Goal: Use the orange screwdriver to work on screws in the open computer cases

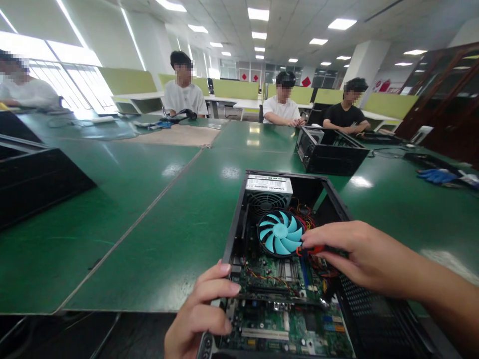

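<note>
An opened black computer case (235,219) lies on its side in front of me, its inside facing up. My left hand (209,304) grips the case's left edge, fingers curled over the rim. With thumb and fingers pinched, my right hand (348,254) holds orange-red cables (316,249) beside the fan. The cooling fan (280,232) has light-blue blades and sits over the green motherboard (269,319). A power supply (267,194) with a white label fills the far left corner. More colored wires (305,212) are bunched behind the fan. My right fingers partly hide what they pinch.
Another open computer case (331,152) stands farther back on the green table (157,239). A black case panel (41,184) is at the left. Blue gloves (437,175) lie at the right. Several people sit along the table's far side.
</note>
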{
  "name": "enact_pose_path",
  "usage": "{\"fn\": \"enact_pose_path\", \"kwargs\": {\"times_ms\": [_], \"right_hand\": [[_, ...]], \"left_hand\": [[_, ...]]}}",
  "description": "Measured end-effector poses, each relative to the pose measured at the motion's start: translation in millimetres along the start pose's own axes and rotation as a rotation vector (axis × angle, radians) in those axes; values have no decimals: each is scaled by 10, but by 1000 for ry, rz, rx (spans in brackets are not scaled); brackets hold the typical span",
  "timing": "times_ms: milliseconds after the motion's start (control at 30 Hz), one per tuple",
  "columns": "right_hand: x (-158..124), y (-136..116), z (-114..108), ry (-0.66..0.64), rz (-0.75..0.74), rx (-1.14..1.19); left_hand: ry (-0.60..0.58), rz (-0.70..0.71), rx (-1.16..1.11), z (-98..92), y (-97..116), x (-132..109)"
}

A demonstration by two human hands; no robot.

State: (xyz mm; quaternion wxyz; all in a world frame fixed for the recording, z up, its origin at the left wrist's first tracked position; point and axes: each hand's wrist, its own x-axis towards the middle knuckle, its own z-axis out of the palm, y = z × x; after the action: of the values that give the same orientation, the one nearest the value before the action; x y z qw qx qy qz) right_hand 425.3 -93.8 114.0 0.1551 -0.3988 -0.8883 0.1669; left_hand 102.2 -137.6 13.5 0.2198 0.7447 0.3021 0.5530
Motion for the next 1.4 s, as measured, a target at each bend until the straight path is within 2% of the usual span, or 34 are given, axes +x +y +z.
{"fn": "enact_pose_path", "kwargs": {"times_ms": [300,567,767,1000,1267,1400], "right_hand": [[-30,-63,-10,-16,-64,-78],[-108,-45,44,49,-102,-141],[-94,-65,38,38,-59,-132],[-134,-47,75,75,-104,-136],[-140,-27,107,62,140,-245],[-116,-16,97,42,162,-207]], "left_hand": [[-1,16,-59,-19,4,42],[5,35,-60,-9,-39,24],[8,29,-62,-12,-44,21],[26,-6,-52,-14,-49,0],[32,5,-50,-7,-57,8],[28,0,-52,1,-44,16]]}}
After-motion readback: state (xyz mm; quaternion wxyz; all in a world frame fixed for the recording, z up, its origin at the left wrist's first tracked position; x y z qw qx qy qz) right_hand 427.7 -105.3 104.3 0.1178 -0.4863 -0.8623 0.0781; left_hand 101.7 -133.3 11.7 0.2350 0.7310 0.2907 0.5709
